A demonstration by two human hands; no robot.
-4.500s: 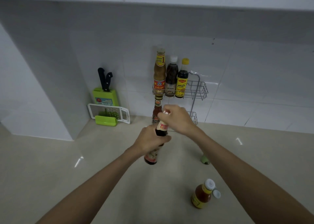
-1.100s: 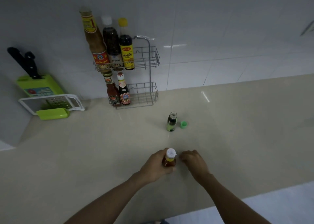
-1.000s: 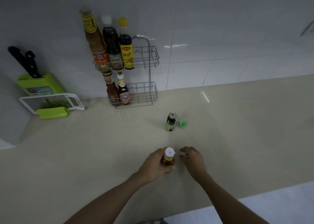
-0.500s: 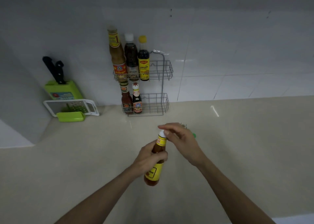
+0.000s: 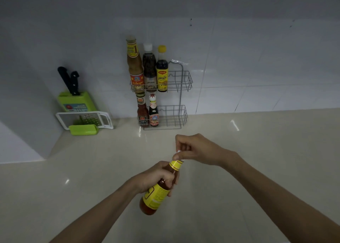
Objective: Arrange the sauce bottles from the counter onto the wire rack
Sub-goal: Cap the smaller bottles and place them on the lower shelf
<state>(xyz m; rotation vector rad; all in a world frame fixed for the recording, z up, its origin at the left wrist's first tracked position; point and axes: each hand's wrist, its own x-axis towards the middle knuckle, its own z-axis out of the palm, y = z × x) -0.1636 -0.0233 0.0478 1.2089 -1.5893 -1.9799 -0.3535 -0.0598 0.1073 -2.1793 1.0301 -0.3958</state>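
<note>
- The left hand (image 5: 158, 178) grips an orange sauce bottle (image 5: 159, 189) with a yellow label around its neck and shoulder, its fingers (image 5: 168, 171) wrapped shut about the glass
- The bottle is held in the air above the pale table (image 5: 257, 160), tilted so that its top leans away from the camera and to the right, well short of the wire rack (image 5: 181, 99)
- The right hand (image 5: 196, 149) sits at the top of the bottle, its fingers curled and pinched together on a small white cap (image 5: 178, 151), of which only a sliver shows
- Whether the cap is seated on the neck cannot be told, since the hand covers it
- The two-tier rack stands against the tiled wall at the back of the table
- On its upper tier, at the left, three tall bottles stand upright in a row: a brown sauce bottle (image 5: 135, 66), a dark bottle with a white cap (image 5: 149, 67), and a dark bottle with a yellow cap (image 5: 161, 69)
- On the lower tier, also at the left, a red sauce bottle (image 5: 142, 111) and a dark bottle with a red-and-white top (image 5: 153, 111) stand side by side
- The right half of each tier holds nothing
- Left of the rack, a green knife block (image 5: 75, 101) with two black handles leans at the wall, with a white-framed grater (image 5: 84, 119) just before it
</note>
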